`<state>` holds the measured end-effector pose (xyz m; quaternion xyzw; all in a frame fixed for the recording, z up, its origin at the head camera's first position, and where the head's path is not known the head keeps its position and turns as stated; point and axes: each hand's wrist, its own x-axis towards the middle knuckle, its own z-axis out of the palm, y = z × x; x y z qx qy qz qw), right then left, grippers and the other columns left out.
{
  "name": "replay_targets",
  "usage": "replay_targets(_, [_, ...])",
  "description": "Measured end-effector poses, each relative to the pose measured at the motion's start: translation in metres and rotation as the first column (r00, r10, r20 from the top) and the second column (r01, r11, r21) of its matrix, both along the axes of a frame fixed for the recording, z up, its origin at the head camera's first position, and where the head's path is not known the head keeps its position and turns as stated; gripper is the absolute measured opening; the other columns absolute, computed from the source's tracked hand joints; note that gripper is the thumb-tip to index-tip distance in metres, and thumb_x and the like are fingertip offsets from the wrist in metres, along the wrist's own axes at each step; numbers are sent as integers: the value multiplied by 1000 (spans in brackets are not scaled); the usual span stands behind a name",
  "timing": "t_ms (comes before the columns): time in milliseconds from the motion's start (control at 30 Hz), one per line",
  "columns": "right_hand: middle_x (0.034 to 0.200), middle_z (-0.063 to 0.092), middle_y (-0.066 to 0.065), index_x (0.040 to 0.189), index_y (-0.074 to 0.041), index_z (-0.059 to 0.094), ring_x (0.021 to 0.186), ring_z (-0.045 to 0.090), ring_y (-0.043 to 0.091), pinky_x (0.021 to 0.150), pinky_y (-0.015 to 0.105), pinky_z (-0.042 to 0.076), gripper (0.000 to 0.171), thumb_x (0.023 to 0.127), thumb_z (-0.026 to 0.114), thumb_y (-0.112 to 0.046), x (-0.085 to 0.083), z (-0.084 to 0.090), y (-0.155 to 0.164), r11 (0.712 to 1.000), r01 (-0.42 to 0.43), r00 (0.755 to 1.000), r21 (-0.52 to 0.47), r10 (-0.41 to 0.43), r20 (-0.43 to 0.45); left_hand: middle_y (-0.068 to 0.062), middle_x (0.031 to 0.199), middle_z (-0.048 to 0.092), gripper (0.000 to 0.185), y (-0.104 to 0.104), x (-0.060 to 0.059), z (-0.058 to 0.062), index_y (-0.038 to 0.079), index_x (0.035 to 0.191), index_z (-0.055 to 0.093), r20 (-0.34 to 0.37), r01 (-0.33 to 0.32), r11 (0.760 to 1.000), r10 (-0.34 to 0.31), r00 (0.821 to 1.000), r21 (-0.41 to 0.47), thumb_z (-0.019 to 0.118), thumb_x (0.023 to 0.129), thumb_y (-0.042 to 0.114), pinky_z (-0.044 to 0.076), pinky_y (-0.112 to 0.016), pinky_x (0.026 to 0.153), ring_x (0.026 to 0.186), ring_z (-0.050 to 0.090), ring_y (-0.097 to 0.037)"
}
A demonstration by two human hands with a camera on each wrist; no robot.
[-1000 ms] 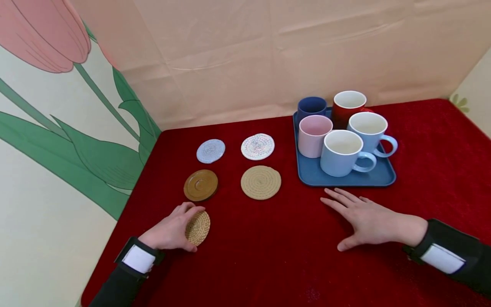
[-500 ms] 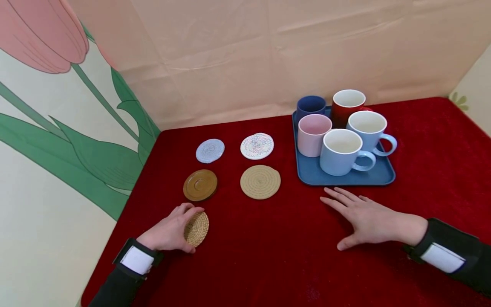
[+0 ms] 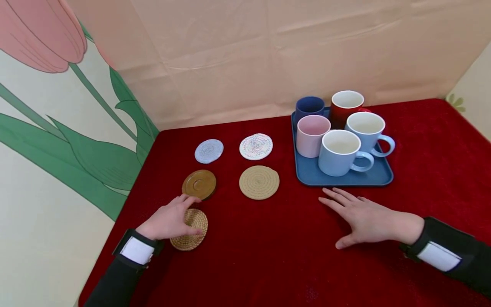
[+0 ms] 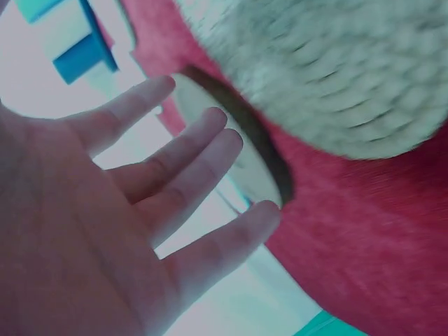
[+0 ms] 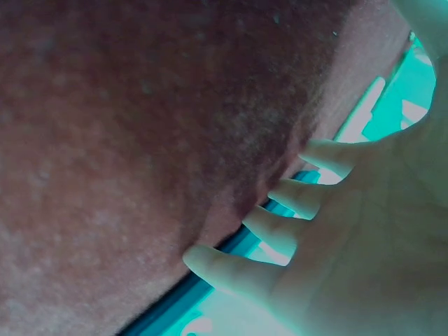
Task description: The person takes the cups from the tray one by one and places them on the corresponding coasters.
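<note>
My left hand (image 3: 177, 216) hovers over a small woven straw coaster (image 3: 192, 235) that lies flat on the red tablecloth (image 3: 268, 256), thumb touching its top. In the left wrist view the fingers (image 4: 175, 175) are straight and spread, with the woven coaster (image 4: 350, 70) blurred just beyond them. My right hand (image 3: 360, 215) rests flat, palm down, fingers spread, just in front of the blue tray (image 3: 345, 179). The right wrist view shows its fingertips (image 5: 287, 234) on the cloth near the tray's edge (image 5: 231, 246).
Behind the straw coaster lie a brown wooden coaster (image 3: 199, 184), a tan rope coaster (image 3: 259, 182), a pale blue coaster (image 3: 209, 151) and a white speckled coaster (image 3: 256, 146). The tray holds several mugs, the nearest light blue (image 3: 339, 153). Painted walls stand left and behind.
The left hand held the straw coaster tilted on edge; the coaster now lies flat on the cloth and the fingers have straightened. The right hand has not moved.
</note>
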<state>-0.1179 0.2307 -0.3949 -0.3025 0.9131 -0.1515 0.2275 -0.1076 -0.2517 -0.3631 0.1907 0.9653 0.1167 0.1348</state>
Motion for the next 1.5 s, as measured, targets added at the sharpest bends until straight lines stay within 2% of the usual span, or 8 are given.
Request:
replay_targets(167, [153, 30, 19, 146, -9, 42, 137, 26, 46, 98, 64, 35, 93, 76, 72, -62, -7, 6, -1, 1000, -26, 999, 9, 26, -33, -19, 136, 49, 71, 13, -16, 10, 8, 137, 51, -54, 26, 999, -25, 998, 25, 74, 83, 47, 50, -49, 86, 119, 53, -33])
replay_targets(467, [140, 47, 19, 140, -8, 50, 122, 48, 40, 89, 54, 48, 79, 81, 70, -58, -18, 21, -2, 999, -44, 997, -7, 43, -70, -11, 132, 53, 61, 54, -49, 12, 9, 133, 53, -100, 152, 986, -146, 984, 63, 70, 87, 46, 49, -41, 89, 116, 55, -25])
replay_targets(767, [118, 59, 4, 129, -11, 59, 98, 59, 19, 74, 34, 55, 58, 84, 73, -46, -27, 44, 3, 992, -16, 958, -124, -20, -287, -12, 125, 58, 50, 95, -70, 9, 7, 131, 55, -146, 218, 961, -195, 970, 170, 68, 91, 35, 49, -37, 88, 110, 59, -25])
replay_targets(933, [118, 59, 6, 126, -12, 60, 97, 58, 20, 72, 36, 55, 53, 83, 77, -38, -30, 57, 9, 986, 6, 909, -168, -76, -411, -11, 130, 56, 60, 113, -74, 5, 7, 138, 49, -167, 267, 944, -236, 957, 194, 68, 91, 39, 49, -36, 88, 113, 57, -23])
replay_targets(1133, [110, 58, 8, 116, -9, 65, 88, 58, 22, 60, 37, 54, 48, 76, 83, -29, -36, 63, 24, 972, 88, 782, -219, -204, -589, -11, 133, 53, 64, 124, -78, 1, 9, 141, 45, -136, 286, 931, -261, 956, 225, 67, 91, 41, 50, -36, 86, 116, 55, -22])
replay_targets(1267, [112, 51, 18, 123, -4, 57, 90, 55, 33, 57, 45, 54, 55, 81, 79, -31, -43, 60, 41, 936, 246, 761, -253, -348, -548, -9, 134, 53, 65, 124, -78, -2, 9, 142, 45, -134, 286, 930, -261, 956, 230, 65, 91, 44, 49, -35, 86, 116, 55, -21])
replay_targets(1400, [110, 49, 26, 125, 2, 51, 89, 53, 38, 58, 49, 53, 59, 89, 69, -41, -49, 53, 57, 895, 382, 774, -232, -447, -448, -8, 134, 53, 65, 121, -77, -6, 10, 142, 45, -140, 276, 930, -248, 959, 242, 66, 91, 44, 49, -34, 86, 115, 54, -19])
replay_targets(1500, [98, 59, 21, 117, 4, 56, 77, 58, 31, 56, 42, 52, 53, 91, 67, -41, -52, 47, 64, 889, 401, 786, -223, -458, -415, -8, 134, 53, 64, 119, -76, -7, 9, 142, 45, -142, 268, 929, -239, 961, 255, 67, 91, 42, 49, -35, 86, 115, 55, -19])
